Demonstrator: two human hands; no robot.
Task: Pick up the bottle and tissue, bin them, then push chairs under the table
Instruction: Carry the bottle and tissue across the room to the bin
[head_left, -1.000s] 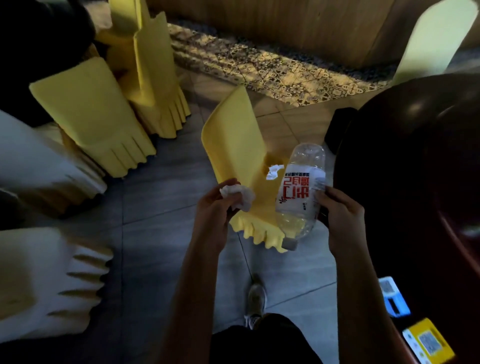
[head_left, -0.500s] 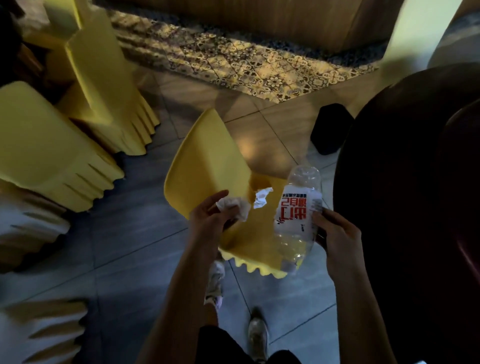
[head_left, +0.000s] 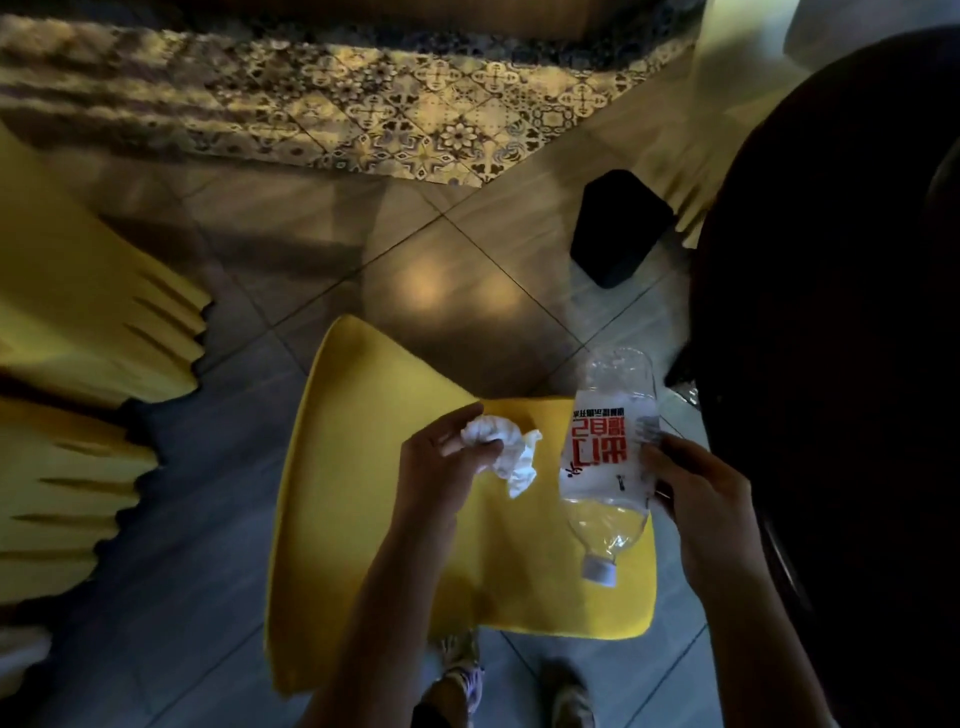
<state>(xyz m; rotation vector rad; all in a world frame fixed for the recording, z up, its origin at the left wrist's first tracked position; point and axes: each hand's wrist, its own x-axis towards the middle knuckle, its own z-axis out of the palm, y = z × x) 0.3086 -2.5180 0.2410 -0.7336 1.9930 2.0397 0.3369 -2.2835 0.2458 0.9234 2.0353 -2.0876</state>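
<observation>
My right hand (head_left: 698, 499) grips a clear plastic bottle (head_left: 609, 457) with a white and red label, held cap down over a yellow-covered chair (head_left: 363, 519). Crumpled white tissue (head_left: 506, 454) is pinched in my left hand (head_left: 441, 467), just left of the bottle. A small black bin (head_left: 618, 228) stands on the floor beyond the chair, beside the dark round table (head_left: 831, 312) at the right.
More yellow-covered chairs (head_left: 78, 332) crowd the left side, and another pale chair cover (head_left: 696, 156) stands at the upper right behind the bin. A patterned tile strip (head_left: 363, 114) runs along the far wall. My feet (head_left: 462, 675) are just behind the near chair.
I have stepped forward, so the near chair now lies right under my hands and the black bin is closer. Both hands keep their hold on tissue and bottle.
</observation>
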